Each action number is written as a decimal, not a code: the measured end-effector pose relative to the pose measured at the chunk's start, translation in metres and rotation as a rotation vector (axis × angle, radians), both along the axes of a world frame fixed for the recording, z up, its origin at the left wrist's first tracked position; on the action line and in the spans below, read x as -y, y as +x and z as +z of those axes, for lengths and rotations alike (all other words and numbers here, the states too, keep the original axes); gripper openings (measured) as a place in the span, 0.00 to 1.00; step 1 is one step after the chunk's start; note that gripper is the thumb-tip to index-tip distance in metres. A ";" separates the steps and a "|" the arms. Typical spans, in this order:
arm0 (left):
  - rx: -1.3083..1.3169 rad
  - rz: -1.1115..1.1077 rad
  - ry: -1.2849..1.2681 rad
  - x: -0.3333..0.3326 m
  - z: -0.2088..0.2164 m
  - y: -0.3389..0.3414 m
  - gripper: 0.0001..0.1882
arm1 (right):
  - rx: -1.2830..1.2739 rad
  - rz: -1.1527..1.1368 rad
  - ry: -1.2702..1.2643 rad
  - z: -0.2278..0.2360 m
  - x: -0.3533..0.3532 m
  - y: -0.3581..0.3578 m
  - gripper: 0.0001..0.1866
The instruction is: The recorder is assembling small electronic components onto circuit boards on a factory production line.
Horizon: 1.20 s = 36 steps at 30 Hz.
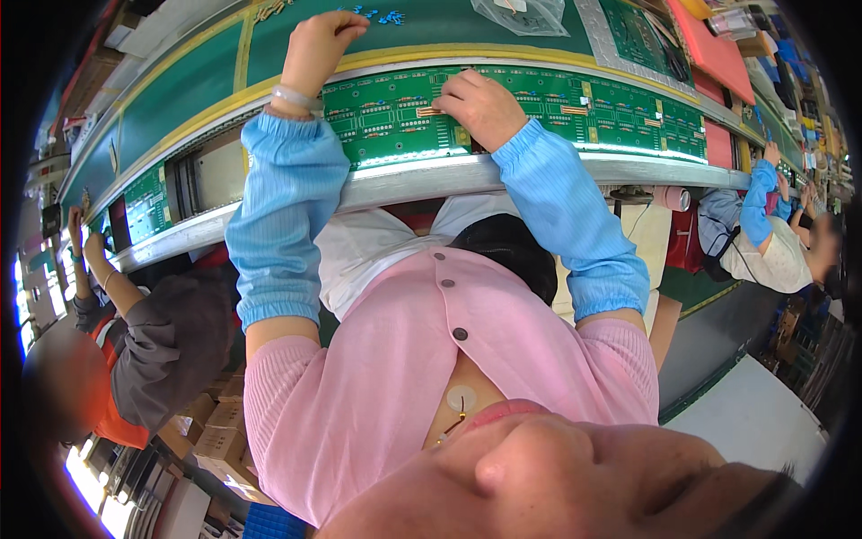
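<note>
Behind the near silver metal rail (404,187) lies a long green rectangular circuit board (386,148) set with tiny parts. Over it, the right hand (485,108) is half curled, fingertips at the board; I cannot tell whether it grips anything. Farther out, the left hand (321,45) brings thumb and fingers close together, its hold unclear, near small blue components (391,17) on a green work surface (440,29).

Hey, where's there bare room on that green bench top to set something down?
The green bench top shows bare patches left of the yellow cross strip, between that strip and the left hand, and between the blue components and the clear bag. It's crowded along the circuit boards, where the right hand is.
</note>
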<state>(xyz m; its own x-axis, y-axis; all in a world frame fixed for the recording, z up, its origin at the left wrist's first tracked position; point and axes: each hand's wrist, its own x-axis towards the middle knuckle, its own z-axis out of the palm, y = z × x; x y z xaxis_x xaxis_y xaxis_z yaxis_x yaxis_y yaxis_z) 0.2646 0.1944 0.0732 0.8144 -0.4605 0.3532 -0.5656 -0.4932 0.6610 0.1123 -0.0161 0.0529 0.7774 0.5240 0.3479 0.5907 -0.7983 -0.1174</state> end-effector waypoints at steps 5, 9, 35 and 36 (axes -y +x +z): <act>-0.259 -0.006 -0.086 -0.020 -0.006 -0.018 0.07 | 0.122 -0.142 -0.070 0.001 0.004 -0.020 0.15; -0.458 -0.027 -0.144 -0.039 -0.003 -0.036 0.07 | 0.201 -0.203 -0.063 0.008 0.016 -0.017 0.18; -0.057 0.008 0.164 -0.050 -0.008 -0.084 0.06 | 0.179 -0.763 0.307 0.008 0.116 0.047 0.09; -0.054 0.005 0.161 -0.051 -0.007 -0.084 0.06 | 0.184 -0.765 0.305 0.004 0.122 0.048 0.09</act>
<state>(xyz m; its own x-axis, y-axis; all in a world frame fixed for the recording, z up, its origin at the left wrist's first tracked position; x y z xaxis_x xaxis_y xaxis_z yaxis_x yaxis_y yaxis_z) 0.1809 0.2456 0.0658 0.8324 -0.5036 0.2312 -0.5289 -0.5978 0.6024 0.1598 -0.1386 0.0568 0.7969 -0.2614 0.5446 -0.0691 -0.9351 -0.3477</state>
